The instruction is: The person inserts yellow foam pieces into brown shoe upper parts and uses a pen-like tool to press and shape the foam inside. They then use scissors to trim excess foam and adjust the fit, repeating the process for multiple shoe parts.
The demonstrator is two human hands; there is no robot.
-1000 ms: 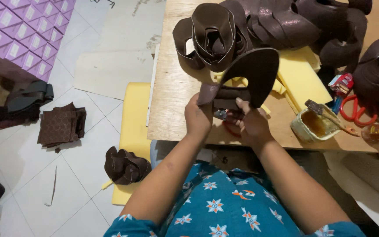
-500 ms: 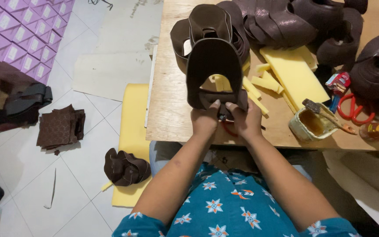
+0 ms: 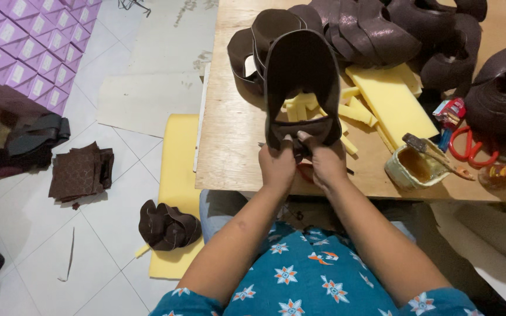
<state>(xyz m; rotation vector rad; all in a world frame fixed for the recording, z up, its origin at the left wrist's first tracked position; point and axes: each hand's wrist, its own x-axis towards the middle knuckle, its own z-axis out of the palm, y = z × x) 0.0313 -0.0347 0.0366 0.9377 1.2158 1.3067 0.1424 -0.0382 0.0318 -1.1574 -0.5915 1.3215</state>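
White floor tiles point(image 3: 118, 234) lie on the left, and a wooden table point(image 3: 229, 146) fills the top and right of the head view.

Both hands are at the near edge of the table. The left hand point(image 3: 277, 165) and the right hand point(image 3: 326, 164) sit side by side, almost touching. Each one pinches the bottom strip of a dark brown shoe piece point(image 3: 300, 76). The piece is bent into a tall loop that stands up from the hands. Through the loop you can see small yellow foam bits point(image 3: 303, 106) on the table.

Behind the loop is a big pile of more brown pieces point(image 3: 376, 29). A yellow foam block point(image 3: 390, 102) lies to the right of the loop. Near the right hand stands a small glue pot point(image 3: 414, 167) with a brush point(image 3: 426, 147) resting on it. Red scissors point(image 3: 469, 146) lie just past the pot.

On the floor there is a long yellow foam sheet point(image 3: 174, 175) beside the table. A heap of brown pieces point(image 3: 168, 225) sits on it. A stack of flat brown squares point(image 3: 80, 172) lies farther left. Purple boxes point(image 3: 24, 47) are stacked in the top left corner.
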